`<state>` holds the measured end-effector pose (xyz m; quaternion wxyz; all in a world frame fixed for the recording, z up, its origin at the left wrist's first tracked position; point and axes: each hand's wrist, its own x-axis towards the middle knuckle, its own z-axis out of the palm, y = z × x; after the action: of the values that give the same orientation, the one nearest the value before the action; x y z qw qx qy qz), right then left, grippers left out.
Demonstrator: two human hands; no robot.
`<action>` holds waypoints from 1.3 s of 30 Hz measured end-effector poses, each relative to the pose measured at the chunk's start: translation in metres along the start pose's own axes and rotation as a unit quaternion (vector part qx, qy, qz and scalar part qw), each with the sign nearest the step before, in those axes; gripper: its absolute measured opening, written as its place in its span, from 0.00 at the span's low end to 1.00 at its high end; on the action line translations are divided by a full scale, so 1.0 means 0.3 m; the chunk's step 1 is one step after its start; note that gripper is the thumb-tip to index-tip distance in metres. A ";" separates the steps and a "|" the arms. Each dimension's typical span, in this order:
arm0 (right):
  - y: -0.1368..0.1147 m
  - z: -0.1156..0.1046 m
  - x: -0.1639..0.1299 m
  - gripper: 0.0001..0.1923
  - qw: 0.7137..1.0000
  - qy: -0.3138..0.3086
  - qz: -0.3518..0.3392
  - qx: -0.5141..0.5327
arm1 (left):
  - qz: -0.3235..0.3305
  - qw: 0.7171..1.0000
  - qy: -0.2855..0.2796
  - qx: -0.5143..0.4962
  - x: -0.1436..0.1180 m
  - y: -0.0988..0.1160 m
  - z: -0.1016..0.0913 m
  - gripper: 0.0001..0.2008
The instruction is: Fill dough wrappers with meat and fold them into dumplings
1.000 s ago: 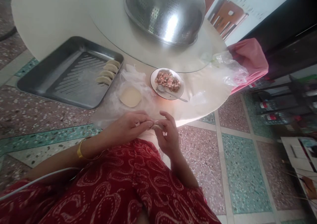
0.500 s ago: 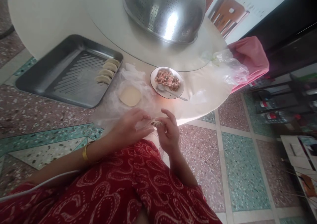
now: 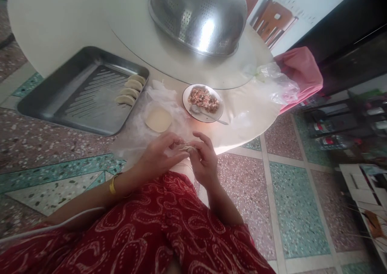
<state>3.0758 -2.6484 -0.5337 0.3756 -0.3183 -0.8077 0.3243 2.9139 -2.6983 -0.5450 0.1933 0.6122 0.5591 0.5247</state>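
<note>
Between my two hands, just in front of the table edge, is a pale folded dumpling [image 3: 186, 147]. My left hand [image 3: 161, 153] is closed on its left side, thumb and fingers together. Thumb and index finger of my right hand [image 3: 205, 159] pinch its right end; another finger is raised. Beyond them, a round dumpling wrapper [image 3: 158, 119] lies on a crumpled clear plastic bag [image 3: 136, 139]. A white bowl [image 3: 219, 115] holds minced filling [image 3: 202, 98] and a metal spoon [image 3: 208, 114]. Several finished dumplings [image 3: 130, 91] line the right side of a dark baking tray [image 3: 39, 100].
An upturned steel colander [image 3: 199, 19] stands on the glass turntable [image 3: 136, 48] at the back. A pink cloth-like cover [image 3: 305, 70] and a plastic bag [image 3: 278, 84] are at the table's right edge. A wooden chair [image 3: 275, 19] and a cluttered shelf [image 3: 329, 134] are further right.
My fingers have shifted slightly along the dumpling, and my left hand has drawn a little closer to the right. The view has tilted slightly; the things on the table look unmoved.
</note>
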 end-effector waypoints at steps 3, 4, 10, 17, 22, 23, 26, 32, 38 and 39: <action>-0.005 -0.004 0.007 0.10 0.999 -0.022 0.034 0.033 | 0.014 0.999 0.015 -0.025 0.011 0.002 -0.004 0.06; -0.005 -0.006 0.008 0.10 0.997 -0.035 0.051 0.054 | 0.020 0.999 0.023 -0.032 0.013 0.003 -0.007 0.07; -0.005 -0.023 0.037 0.12 0.979 -0.093 0.097 0.151 | -0.026 0.995 0.046 -0.084 -0.002 -0.004 -0.008 0.08; -0.030 -0.060 0.098 0.15 0.969 -0.155 0.072 0.178 | -0.140 0.952 -0.021 -0.272 0.012 0.016 0.009 0.16; -0.045 -0.094 0.127 0.18 0.984 -0.123 0.042 0.118 | -0.145 0.909 -0.028 -0.388 0.033 0.034 0.019 0.08; -0.047 -0.101 0.127 0.18 0.986 -0.116 0.040 0.110 | -0.159 0.893 -0.023 -0.421 0.036 0.035 0.022 0.08; -0.054 -0.119 0.109 0.15 0.995 -0.064 0.003 0.078 | -0.212 0.834 0.000 -0.509 0.051 0.045 0.030 0.10; -0.063 -0.134 0.047 0.12 0.988 0.076 -0.116 -0.067 | -0.260 0.802 0.022 -0.537 0.072 0.084 0.028 0.13; -0.058 -0.137 0.036 0.15 0.987 0.017 -0.108 -0.122 | -0.214 0.856 0.006 -0.472 0.044 0.059 0.038 0.10; -0.057 -0.139 0.035 0.15 0.985 0.011 -0.105 -0.138 | -0.204 0.864 0.005 -0.461 0.042 0.055 0.037 0.10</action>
<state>3.0997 -2.6386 -0.4953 0.3689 -0.2844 -0.8693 0.1651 2.9292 -2.6882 -0.5301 0.5533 0.3226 0.3667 0.6748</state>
